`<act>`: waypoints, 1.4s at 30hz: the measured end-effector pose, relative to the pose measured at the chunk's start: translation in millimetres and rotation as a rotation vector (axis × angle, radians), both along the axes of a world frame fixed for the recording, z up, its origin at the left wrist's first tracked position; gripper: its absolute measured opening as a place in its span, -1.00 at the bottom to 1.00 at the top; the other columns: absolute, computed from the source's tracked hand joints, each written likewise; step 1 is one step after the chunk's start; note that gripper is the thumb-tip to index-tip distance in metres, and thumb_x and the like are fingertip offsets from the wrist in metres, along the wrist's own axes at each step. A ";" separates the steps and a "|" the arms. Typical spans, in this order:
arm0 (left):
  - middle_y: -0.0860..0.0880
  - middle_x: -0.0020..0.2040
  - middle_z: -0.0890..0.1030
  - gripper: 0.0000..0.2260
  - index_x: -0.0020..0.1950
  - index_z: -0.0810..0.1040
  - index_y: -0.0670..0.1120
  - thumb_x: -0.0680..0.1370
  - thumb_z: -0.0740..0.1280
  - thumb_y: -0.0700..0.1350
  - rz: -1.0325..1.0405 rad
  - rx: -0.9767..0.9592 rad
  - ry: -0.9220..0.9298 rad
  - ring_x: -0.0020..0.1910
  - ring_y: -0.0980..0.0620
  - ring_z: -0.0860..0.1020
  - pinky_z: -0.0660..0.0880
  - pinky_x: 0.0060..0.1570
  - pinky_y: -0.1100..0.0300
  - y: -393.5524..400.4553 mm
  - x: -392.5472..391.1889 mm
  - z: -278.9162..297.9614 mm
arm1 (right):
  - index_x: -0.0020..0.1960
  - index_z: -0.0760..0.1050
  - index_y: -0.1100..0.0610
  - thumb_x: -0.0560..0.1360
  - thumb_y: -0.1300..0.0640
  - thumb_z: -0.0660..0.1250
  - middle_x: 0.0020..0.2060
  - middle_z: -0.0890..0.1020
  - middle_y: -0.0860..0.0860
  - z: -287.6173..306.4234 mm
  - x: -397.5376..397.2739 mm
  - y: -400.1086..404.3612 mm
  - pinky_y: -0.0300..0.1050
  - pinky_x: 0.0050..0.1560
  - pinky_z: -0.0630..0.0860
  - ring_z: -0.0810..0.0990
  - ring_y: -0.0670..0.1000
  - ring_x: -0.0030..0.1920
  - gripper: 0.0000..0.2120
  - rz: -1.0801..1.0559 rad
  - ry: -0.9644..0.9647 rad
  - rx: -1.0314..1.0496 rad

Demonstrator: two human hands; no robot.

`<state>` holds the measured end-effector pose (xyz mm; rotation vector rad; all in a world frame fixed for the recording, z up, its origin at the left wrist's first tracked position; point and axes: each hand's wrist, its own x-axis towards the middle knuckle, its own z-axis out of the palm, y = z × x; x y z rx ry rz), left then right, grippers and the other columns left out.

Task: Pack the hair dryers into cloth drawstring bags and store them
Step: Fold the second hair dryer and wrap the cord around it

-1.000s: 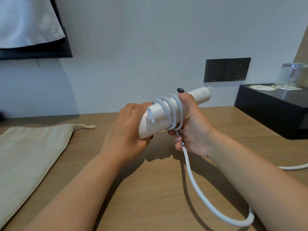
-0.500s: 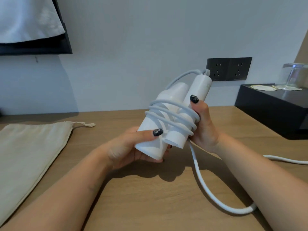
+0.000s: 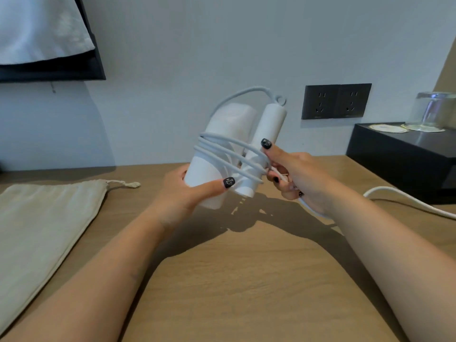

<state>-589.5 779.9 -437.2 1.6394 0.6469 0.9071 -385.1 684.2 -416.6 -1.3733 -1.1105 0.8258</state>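
Observation:
A white folded hair dryer [image 3: 229,129] is held upright above the wooden table [image 3: 246,280]. Its white cord [image 3: 229,154] is wound several times around body and handle. My left hand [image 3: 182,196] grips the dryer's lower body, thumb across the front. My right hand [image 3: 293,174] pinches the cord at the handle's right side, thumb pressing on the handle. The loose cord end [image 3: 407,199] trails off to the right over the table. A beige cloth drawstring bag [image 3: 42,228] lies flat at the left, mouth and string toward the wall.
A black double wall socket [image 3: 336,101] sits on the wall behind the dryer. At the right stands a black box [image 3: 399,156] with an upturned glass [image 3: 431,112] and coasters on top. A dark shelf with white cloth [image 3: 42,28] hangs at upper left.
The dryer has been turned from lying sideways to upright and raised a little. More cord turns lie around it, and the slack loop on the table has shortened. My right hand shifted outward along the cord.

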 end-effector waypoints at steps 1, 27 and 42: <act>-0.08 -0.09 0.69 -0.49 0.01 0.62 -0.09 0.14 0.59 0.07 0.063 0.034 0.026 -0.17 0.06 0.66 0.56 -0.27 0.27 -0.9 1.4 0.3 | -0.25 0.55 0.14 0.36 -0.30 0.37 -0.41 0.37 0.04 -0.6 -0.5 0.7 -0.21 -0.47 0.03 0.16 -0.06 -0.51 -0.53 -0.025 -0.009 -0.007; -0.08 0.10 0.56 -0.33 0.42 0.39 -0.09 0.36 0.44 0.09 0.431 1.195 0.439 0.03 -0.14 0.45 0.43 -0.14 0.01 -5.4 11.4 -3.5 | 0.17 0.53 0.02 0.01 -0.63 0.17 -0.09 0.59 -0.04 -11.5 -41.2 5.3 -0.07 -0.20 0.41 0.53 0.02 -0.25 -0.03 -0.152 0.013 -0.081; -0.24 0.10 0.61 -0.41 0.22 0.57 -0.16 0.27 0.58 0.06 -0.544 -0.505 -0.056 0.06 -0.19 0.60 0.62 -0.08 -0.02 -8.5 -2.8 -2.3 | -0.01 0.64 -0.06 0.23 -0.31 0.49 -0.15 0.60 0.05 -20.6 -22.1 2.7 -0.10 -0.13 0.50 0.54 0.09 -0.11 -0.55 0.186 0.026 0.429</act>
